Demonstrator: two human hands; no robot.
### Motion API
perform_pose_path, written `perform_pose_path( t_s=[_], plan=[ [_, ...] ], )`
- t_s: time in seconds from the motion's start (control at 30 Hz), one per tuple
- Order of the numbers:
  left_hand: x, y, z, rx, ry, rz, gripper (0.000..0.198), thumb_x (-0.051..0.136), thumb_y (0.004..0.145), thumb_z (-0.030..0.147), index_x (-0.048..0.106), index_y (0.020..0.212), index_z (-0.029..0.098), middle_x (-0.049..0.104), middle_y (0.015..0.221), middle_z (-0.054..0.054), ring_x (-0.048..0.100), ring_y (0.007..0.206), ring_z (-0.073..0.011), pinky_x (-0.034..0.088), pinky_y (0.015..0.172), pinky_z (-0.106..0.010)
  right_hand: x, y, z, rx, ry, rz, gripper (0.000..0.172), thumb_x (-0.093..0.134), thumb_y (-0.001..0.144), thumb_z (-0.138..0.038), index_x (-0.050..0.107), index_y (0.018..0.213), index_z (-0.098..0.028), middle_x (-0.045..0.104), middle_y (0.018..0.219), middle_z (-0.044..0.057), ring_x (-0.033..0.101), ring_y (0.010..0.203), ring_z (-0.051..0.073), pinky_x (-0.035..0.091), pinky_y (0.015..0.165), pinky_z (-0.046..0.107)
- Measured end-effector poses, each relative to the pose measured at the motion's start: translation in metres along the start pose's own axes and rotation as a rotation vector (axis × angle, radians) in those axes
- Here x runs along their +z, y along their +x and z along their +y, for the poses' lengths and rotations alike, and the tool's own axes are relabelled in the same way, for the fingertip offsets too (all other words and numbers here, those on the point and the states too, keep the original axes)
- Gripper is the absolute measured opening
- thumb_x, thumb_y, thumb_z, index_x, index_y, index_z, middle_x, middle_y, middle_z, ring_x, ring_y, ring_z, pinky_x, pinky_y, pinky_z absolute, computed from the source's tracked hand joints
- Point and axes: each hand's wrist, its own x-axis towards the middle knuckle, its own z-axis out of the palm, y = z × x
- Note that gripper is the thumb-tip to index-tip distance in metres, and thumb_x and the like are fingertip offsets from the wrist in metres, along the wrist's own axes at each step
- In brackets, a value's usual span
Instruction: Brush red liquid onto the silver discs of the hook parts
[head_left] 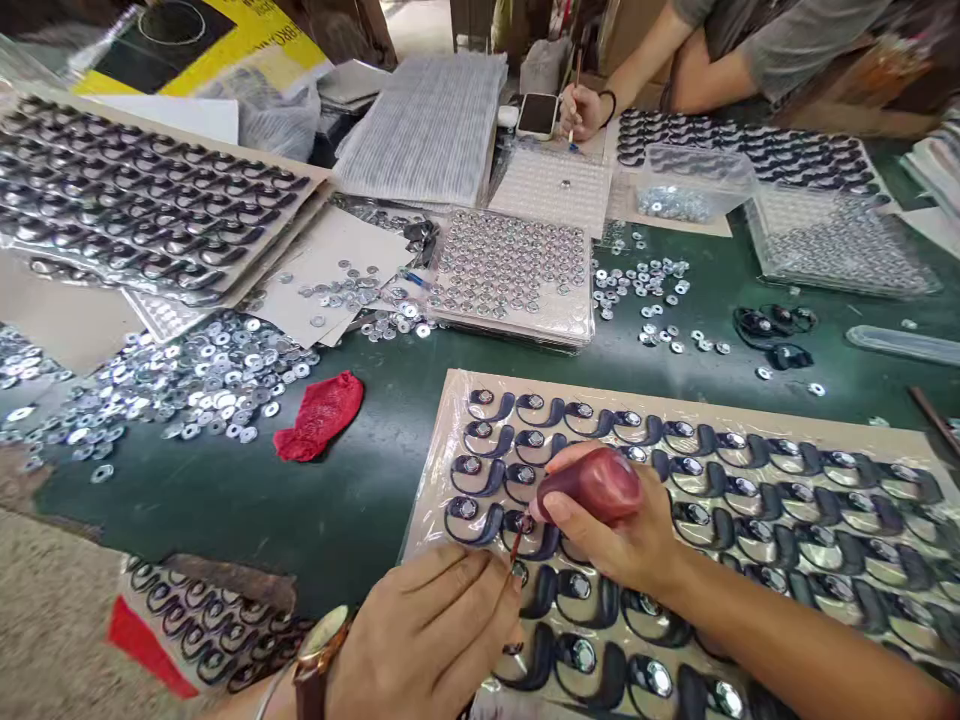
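Observation:
My right hand (637,530) is closed round a dark red squeeze bottle (592,488), its narrow nozzle angled down to the left. The tip is over one of the dark curved pieces with a shiny round centre (519,522), on a plastic-covered card (442,425) that bears rows of them. At the card's near left, my left hand (435,630) is closed, fingers pressed together. A thin reddish stick (517,545) runs from its fingertips up to the same piece. Its thumb is hidden.
Loose silver washers (217,375) are heaped at left, near a red cloth (319,415). A tray of round metal pieces (517,265) lies ahead. Filled cards (135,190) are stacked at far left. Across the table, a co-worker's hand (583,112) holds a thin stick near a clear box (697,180).

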Motion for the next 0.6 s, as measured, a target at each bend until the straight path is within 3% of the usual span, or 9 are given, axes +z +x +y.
perform_pose_path(
  t_s=[0.3, 0.6],
  plan=[
    [-0.0047, 0.0009, 0.0012, -0.019, -0.019, -0.05, 0.023, 0.047, 0.091, 0.016, 0.065, 0.104, 0.006, 0.069, 0.101, -0.009, 0.066, 0.094, -0.021, 0.056, 0.082, -0.034, -0.0041, -0.0028, 0.0013, -0.027, -0.086, 0.021, 0.011, 0.06, 0.081, -0.027, 0.057, 0.087, -0.018, 0.066, 0.061, 0.001, 0.065, 0.054, 0.016, 0.054, 0.055, 0.028],
    [-0.0016, -0.0041, 0.0014, -0.028, -0.02, -0.032, 0.026, 0.043, 0.093, 0.016, 0.065, 0.103, 0.007, 0.068, 0.104, -0.009, 0.064, 0.099, -0.02, 0.053, 0.089, -0.033, -0.0054, -0.0057, 0.0035, -0.001, -0.078, 0.062, 0.012, 0.06, 0.08, -0.028, 0.057, 0.086, -0.018, 0.066, 0.062, 0.001, 0.064, 0.053, 0.016, 0.054, 0.054, 0.027]
  ],
)
